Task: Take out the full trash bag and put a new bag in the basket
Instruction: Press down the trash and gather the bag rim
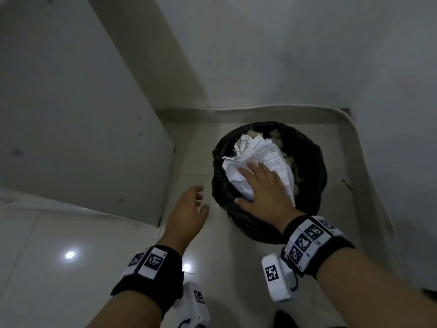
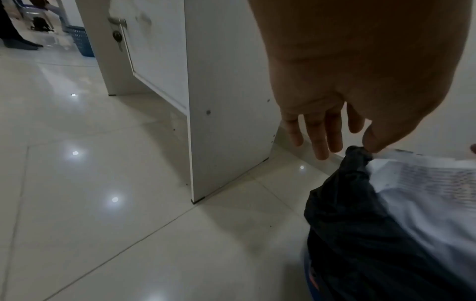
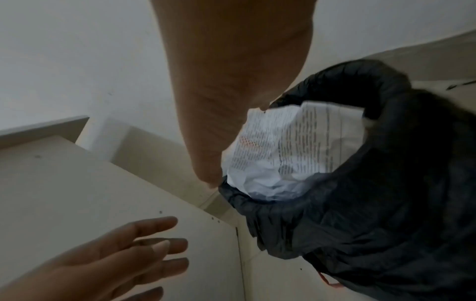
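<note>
A black trash bag (image 1: 309, 162) lines a round basket that stands on the floor in a corner. Crumpled printed paper (image 1: 260, 150) fills it to the rim. My right hand (image 1: 257, 183) lies flat on the paper with spread, straight fingers, and its thumb is at the bag's near rim. The right wrist view shows the same paper (image 3: 291, 146) and bag (image 3: 373, 203) under that hand (image 3: 226, 101). My left hand (image 1: 196, 200) hovers just left of the basket, fingers relaxed and holding nothing. In the left wrist view its fingers (image 2: 322, 132) hang beside the bag (image 2: 347, 224).
A white cabinet side panel (image 1: 82, 114) stands close on the left of the basket, and walls (image 1: 307, 55) close the corner behind and to the right. The floor is glossy tile (image 1: 71, 245). My white shoes (image 1: 276, 280) are near. A blue basket (image 2: 82, 40) stands beyond a door.
</note>
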